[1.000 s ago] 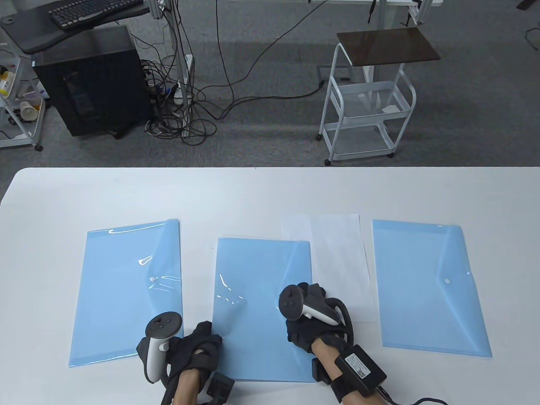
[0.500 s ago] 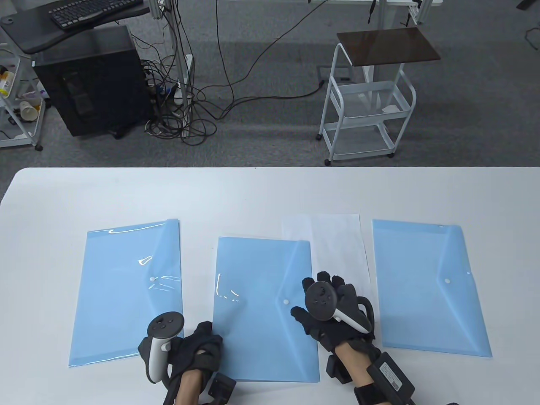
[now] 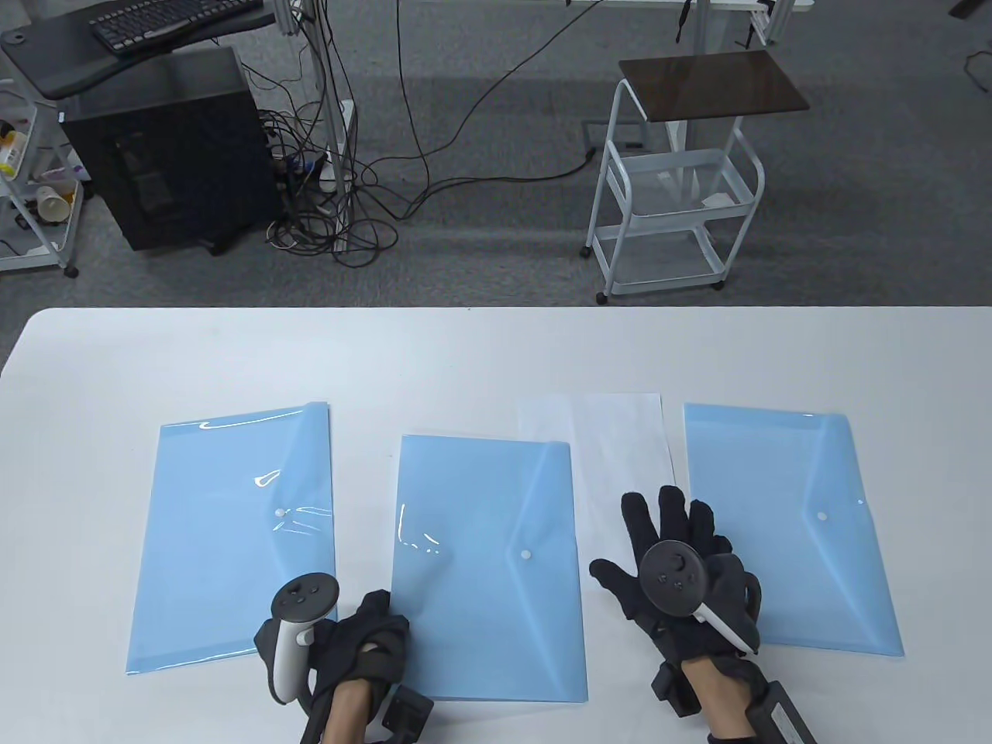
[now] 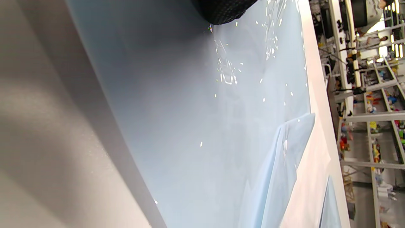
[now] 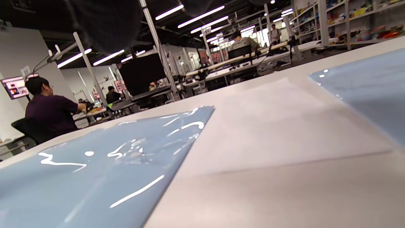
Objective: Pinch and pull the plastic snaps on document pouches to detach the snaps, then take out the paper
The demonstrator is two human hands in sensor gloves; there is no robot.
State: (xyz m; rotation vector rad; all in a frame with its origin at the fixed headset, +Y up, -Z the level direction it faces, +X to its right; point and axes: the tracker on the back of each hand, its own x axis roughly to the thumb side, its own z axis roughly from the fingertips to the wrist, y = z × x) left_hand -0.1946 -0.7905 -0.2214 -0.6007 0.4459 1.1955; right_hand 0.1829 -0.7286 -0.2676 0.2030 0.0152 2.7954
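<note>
Three blue document pouches lie side by side: left pouch, middle pouch and right pouch. Each shows a white snap; the middle snap sits on a flap that lies flat. A white paper rests between the middle and right pouches. My right hand hovers over the paper's near end with fingers spread, holding nothing. My left hand has curled fingers resting on the middle pouch's lower left edge. One left fingertip touches that pouch.
The white table's near edge runs just below the pouches. Beyond the far edge, on the floor, stand a white cart, a black computer case and tangled cables. In the right wrist view the paper lies between two pouches.
My right hand left the middle pouch's snap area and moved right over the paper, spreading its fingers. The snap is now uncovered. The left hand stayed put.
</note>
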